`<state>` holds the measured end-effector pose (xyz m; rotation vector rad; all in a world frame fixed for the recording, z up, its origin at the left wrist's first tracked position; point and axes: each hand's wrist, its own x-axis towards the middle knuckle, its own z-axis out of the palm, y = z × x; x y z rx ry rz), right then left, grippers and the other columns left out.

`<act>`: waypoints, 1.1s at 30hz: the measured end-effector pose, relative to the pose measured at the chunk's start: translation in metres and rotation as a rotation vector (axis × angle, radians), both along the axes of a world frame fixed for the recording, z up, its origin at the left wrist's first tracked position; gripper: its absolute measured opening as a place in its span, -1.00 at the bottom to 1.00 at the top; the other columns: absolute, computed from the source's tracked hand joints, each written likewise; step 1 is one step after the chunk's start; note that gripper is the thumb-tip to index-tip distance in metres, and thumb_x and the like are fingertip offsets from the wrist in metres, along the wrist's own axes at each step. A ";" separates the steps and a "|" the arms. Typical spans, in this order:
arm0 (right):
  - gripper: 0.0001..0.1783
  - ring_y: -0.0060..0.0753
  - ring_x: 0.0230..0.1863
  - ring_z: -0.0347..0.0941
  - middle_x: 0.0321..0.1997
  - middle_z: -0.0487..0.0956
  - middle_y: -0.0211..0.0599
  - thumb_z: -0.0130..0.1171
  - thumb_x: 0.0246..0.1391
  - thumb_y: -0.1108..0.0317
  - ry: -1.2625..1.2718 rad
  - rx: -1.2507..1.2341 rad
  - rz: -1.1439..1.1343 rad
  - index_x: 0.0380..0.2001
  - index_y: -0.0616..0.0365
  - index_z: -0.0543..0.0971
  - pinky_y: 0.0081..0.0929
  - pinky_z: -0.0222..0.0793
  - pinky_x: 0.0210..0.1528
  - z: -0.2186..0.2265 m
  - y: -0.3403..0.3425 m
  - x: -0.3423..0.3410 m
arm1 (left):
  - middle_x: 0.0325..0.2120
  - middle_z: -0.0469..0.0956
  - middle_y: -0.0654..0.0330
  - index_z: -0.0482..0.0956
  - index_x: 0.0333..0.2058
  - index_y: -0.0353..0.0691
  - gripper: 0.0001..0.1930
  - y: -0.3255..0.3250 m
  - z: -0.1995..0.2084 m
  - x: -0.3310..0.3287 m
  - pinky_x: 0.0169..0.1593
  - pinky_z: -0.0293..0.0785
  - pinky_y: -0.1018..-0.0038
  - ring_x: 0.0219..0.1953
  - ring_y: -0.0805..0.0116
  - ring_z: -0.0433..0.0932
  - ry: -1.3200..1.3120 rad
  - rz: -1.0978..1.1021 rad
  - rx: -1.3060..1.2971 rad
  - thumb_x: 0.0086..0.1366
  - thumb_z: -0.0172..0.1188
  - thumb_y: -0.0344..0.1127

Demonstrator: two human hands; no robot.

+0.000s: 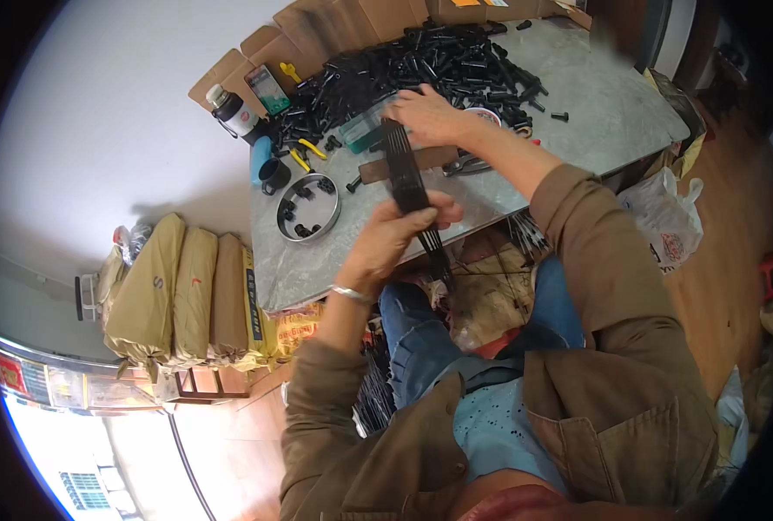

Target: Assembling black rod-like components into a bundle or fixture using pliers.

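A bundle of long thin black strips (pixel 406 169) is in my left hand (pixel 393 233), its thumb lying across them and the fingers wrapped round. The strips slant up from above my lap over the table's front edge. Their upper end reaches my right hand (pixel 428 118), whose fingers are bent by that end; what they pinch, if anything, is hidden. Under that hand sits a teal plastic box (pixel 362 132). Behind the bundle a flat brown bar (pixel 374 171) lies crosswise on the table. Close by on the left are yellow-handled pliers (pixel 312 148).
A large heap of black tubular parts (pixel 456 69) covers the table's (pixel 612 95) back. At left stand a round metal tray (pixel 338 213) with small black pieces, a dark mug (pixel 274 176), a flask (pixel 230 113) and a phone (pixel 267 89). Brown sacks (pixel 156 286) stand beyond the left edge.
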<state>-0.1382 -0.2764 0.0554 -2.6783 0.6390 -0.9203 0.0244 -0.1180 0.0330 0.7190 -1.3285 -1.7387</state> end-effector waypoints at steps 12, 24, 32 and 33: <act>-0.67 -0.18 -0.04 0.52 -0.06 0.53 -0.08 -0.02 0.21 0.40 -0.572 1.424 0.472 -0.02 0.38 0.39 -0.31 0.47 -0.02 0.027 0.044 0.014 | -0.12 0.53 -0.05 0.33 0.06 -0.47 -0.58 -0.014 -0.052 -0.006 0.00 0.47 0.38 -0.10 0.23 0.55 0.086 -0.098 0.251 0.28 0.10 -0.36; -0.78 -0.39 -0.23 0.54 -0.32 0.58 -0.25 0.00 0.23 0.37 -0.300 0.995 0.374 -0.17 0.31 0.49 -0.45 0.46 -0.09 -0.012 0.119 0.014 | -0.17 0.55 0.12 0.39 0.05 -0.42 -0.62 0.011 0.062 0.005 -0.11 0.47 0.57 -0.21 0.43 0.54 0.010 0.465 -0.242 0.33 0.04 -0.31; -0.68 -0.54 -0.26 0.50 -0.27 0.57 -0.35 0.16 0.07 0.34 0.006 1.134 0.399 -0.12 0.27 0.52 -0.51 0.45 -0.15 0.023 0.043 -0.014 | -0.39 0.60 0.19 0.52 -0.19 -0.37 -0.82 0.000 0.053 -0.006 -0.19 0.48 0.58 -0.32 0.52 0.55 -0.195 0.406 -0.544 0.31 0.05 -0.40; -0.70 -0.49 -0.23 0.50 -0.23 0.56 -0.34 0.16 0.09 0.35 0.051 1.165 0.232 -0.12 0.26 0.52 -0.46 0.46 -0.14 0.025 0.013 -0.015 | -0.41 0.60 0.20 0.52 -0.20 -0.37 -0.82 -0.003 0.050 -0.008 -0.21 0.47 0.58 -0.33 0.53 0.55 -0.209 0.402 -0.589 0.31 0.05 -0.40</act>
